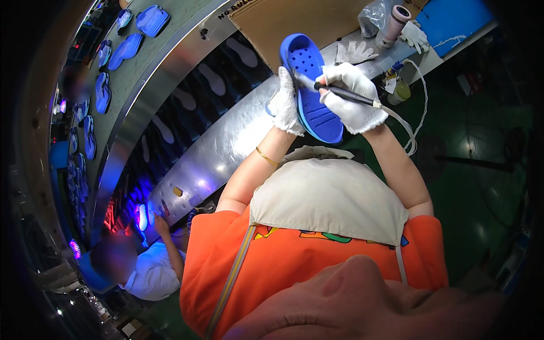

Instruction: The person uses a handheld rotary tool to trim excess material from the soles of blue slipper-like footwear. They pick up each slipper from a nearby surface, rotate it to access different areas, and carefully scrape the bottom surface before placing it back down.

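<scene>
My left hand (pixel 285 105), in a white knit glove, grips the left edge of a blue clog (pixel 317 110). The clog is tilted up in front of me, its inner sole facing me, with round holes at the upper end and grooves lower down. In my right hand (pixel 357 101), also gloved in white with a bare fingertip showing, is a brush (pixel 347 94) with a black handle. Its pale bristles rest against or just over the clog's inner sole; contact is hard to tell. A thin white tube (pixel 403 127) trails from the brush's rear end.
Left, a conveyor belt (pixel 127 79) carries several blue shoes. Pale insoles (pixel 211 79) lie in a dark rack beside the curved metal ledge (pixel 226 133). Beyond the clog are cardboard (pixel 283 22), a spare glove (pixel 354 52) and a pink tumbler (pixel 396 24). A co-worker (pixel 153 272) sits lower left.
</scene>
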A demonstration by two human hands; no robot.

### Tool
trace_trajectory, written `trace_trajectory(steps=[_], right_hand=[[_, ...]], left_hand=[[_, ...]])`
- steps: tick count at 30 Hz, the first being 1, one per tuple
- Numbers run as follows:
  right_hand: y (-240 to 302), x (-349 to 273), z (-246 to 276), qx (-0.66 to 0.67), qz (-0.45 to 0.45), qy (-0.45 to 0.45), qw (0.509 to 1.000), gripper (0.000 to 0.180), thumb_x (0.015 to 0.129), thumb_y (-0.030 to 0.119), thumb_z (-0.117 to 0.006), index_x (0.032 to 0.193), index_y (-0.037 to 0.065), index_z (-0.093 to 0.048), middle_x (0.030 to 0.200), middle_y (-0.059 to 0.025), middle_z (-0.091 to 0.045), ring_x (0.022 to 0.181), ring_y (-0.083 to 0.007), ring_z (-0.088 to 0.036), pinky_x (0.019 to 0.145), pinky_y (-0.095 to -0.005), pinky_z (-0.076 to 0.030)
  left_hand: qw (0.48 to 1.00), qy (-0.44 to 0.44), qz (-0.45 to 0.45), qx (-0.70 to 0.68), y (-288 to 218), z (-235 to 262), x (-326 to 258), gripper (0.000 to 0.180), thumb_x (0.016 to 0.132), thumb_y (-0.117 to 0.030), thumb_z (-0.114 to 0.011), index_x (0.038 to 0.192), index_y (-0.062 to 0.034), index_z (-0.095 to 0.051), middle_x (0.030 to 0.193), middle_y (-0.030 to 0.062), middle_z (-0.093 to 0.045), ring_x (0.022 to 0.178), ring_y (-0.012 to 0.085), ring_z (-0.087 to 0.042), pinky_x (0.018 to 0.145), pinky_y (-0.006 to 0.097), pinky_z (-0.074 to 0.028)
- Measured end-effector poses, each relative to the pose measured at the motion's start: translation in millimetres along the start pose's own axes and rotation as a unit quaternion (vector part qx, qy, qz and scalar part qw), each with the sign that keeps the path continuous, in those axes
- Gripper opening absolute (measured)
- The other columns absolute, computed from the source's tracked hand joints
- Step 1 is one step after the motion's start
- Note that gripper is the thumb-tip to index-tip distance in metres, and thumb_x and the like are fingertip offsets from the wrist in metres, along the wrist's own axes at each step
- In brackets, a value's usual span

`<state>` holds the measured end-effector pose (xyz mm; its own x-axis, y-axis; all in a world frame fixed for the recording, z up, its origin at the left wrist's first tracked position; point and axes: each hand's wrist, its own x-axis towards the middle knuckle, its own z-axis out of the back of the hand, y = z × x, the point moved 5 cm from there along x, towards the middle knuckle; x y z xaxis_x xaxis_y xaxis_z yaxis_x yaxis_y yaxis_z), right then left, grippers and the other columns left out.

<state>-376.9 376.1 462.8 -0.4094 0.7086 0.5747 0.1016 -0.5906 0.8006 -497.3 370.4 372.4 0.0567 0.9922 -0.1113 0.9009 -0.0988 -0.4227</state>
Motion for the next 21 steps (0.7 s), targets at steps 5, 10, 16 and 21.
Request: trace_trajectory(steps=[5, 10, 16, 21], right_hand=[[-7, -2, 5, 0.013, -0.03, -0.04, 0.999, 0.019, 0.074, -0.002, -0.066, 0.091, 0.002, -0.058, 0.084, -0.0074, -0.063, 0.076, -0.0116, -0.062, 0.071, -0.0245, -0.051], [4, -8, -12, -0.109, 0.088, 0.034, 0.99, 0.022, 0.066, 0.001, -0.071, 0.085, 0.005, -0.061, 0.081, -0.0078, -0.062, 0.073, -0.0202, -0.062, 0.07, -0.0301, -0.049], [-15, -17, -7, -0.042, -0.026, 0.011, 0.999, 0.018, 0.068, 0.0, -0.07, 0.084, 0.005, -0.063, 0.084, -0.0084, -0.064, 0.077, -0.0201, -0.061, 0.073, -0.0293, -0.048], [0, -15, -9, 0.021, -0.079, 0.048, 0.995, 0.015, 0.073, 0.002, -0.069, 0.086, 0.004, -0.064, 0.083, -0.0074, -0.064, 0.077, -0.0155, -0.062, 0.074, -0.0279, -0.049]], left_hand=[[0.999, -0.021, -0.024, 0.012, -10, 2, 3, 0.072, 0.084, -0.066, -0.042, 0.123, -0.0064, -0.047, 0.106, 0.013, -0.059, 0.093, 0.0247, -0.06, 0.083, 0.039, -0.052], [0.998, -0.017, -0.024, 0.05, -15, -2, 4, 0.081, 0.081, -0.074, -0.035, 0.124, -0.0063, -0.048, 0.106, 0.0122, -0.06, 0.091, 0.0253, -0.061, 0.082, 0.039, -0.052], [0.998, 0.037, -0.035, 0.043, -24, 0, 11, 0.08, 0.083, -0.072, -0.035, 0.129, -0.0065, -0.044, 0.116, 0.0149, -0.056, 0.101, 0.0284, -0.058, 0.089, 0.042, -0.049], [0.997, 0.042, -0.053, 0.031, -34, -12, 7, 0.081, 0.081, -0.074, -0.036, 0.126, -0.0064, -0.046, 0.113, 0.0153, -0.058, 0.101, 0.0295, -0.058, 0.087, 0.044, -0.05]])
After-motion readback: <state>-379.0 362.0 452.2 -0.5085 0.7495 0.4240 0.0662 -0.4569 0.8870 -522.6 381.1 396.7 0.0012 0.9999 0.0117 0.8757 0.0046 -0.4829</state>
